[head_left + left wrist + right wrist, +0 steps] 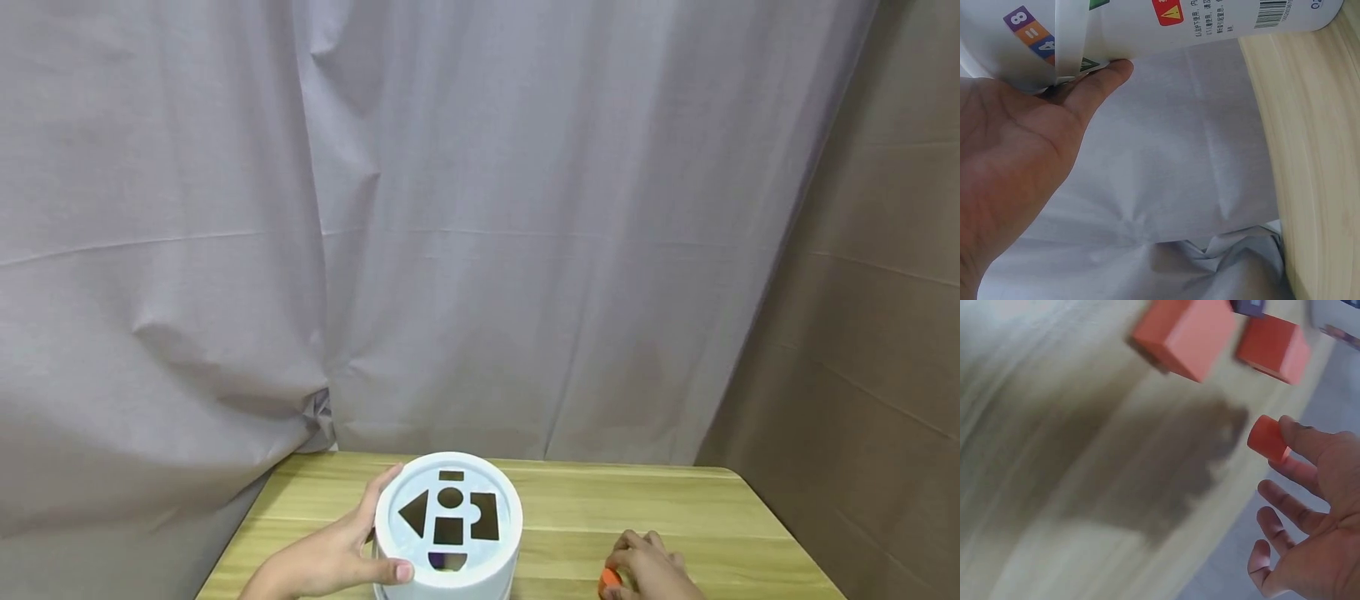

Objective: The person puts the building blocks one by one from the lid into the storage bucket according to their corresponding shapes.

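Note:
A white round shape-sorter bucket (480, 575) stands on the table, its pale lid (408, 554) cut with several shaped holes. My left hand (337, 550) grips its left side, thumb on the rim and fingers round the wall. In the left wrist view the printed bucket wall (1210, 22) lies against that hand (1022, 134). To the right of the bucket, my right hand (651, 568) pinches an orange cylinder block (1267, 439) between thumb and index finger. The right wrist view shows this hand (1316, 519) holding it above the table, the other fingers loosely bent.
Two orange blocks, one larger (1185, 337) and one smaller (1274, 349), lie on the wooden table (570, 500). A purple block (1249, 306) is partly cut off beside them. Grey curtain (487, 250) hangs behind the table, with more cloth (862, 375) at the right.

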Motion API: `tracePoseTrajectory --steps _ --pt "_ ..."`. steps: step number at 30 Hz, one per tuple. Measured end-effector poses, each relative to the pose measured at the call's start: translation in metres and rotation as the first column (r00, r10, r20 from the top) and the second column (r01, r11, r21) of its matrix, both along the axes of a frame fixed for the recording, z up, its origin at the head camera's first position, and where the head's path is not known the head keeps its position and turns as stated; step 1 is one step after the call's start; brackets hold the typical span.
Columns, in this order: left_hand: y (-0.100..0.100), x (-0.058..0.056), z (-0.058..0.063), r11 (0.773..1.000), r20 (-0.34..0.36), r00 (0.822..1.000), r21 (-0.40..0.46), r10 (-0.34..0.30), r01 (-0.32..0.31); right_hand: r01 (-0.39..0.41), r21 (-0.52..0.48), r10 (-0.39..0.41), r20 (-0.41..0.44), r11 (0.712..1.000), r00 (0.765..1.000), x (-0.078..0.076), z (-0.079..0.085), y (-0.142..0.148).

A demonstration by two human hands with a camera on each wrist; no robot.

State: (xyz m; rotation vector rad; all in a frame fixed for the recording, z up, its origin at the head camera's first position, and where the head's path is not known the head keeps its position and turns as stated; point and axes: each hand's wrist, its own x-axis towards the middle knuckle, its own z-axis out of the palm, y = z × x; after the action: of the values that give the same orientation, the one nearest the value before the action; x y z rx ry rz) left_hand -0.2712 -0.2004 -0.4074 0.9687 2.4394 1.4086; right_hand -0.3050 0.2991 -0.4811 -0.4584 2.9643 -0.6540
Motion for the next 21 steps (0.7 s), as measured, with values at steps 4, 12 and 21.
tracePoseTrajectory --steps 4,12,21 --pt "0.000 -0.001 0.000 1.000 -0.003 1.000 -0.010 0.015 -0.015 -0.006 -0.018 0.004 -0.075 1.000 0.997 0.006 0.022 0.000" --pt "0.001 -0.006 0.005 0.999 -0.003 0.999 -0.002 0.037 -0.037 -0.158 -0.009 0.142 -0.385 0.987 0.912 0.021 0.071 -0.013" --pt "0.003 -0.011 0.007 1.000 -0.057 0.998 0.016 -0.001 0.002 -0.250 -0.069 0.182 -0.508 0.966 0.842 0.031 0.121 -0.043"
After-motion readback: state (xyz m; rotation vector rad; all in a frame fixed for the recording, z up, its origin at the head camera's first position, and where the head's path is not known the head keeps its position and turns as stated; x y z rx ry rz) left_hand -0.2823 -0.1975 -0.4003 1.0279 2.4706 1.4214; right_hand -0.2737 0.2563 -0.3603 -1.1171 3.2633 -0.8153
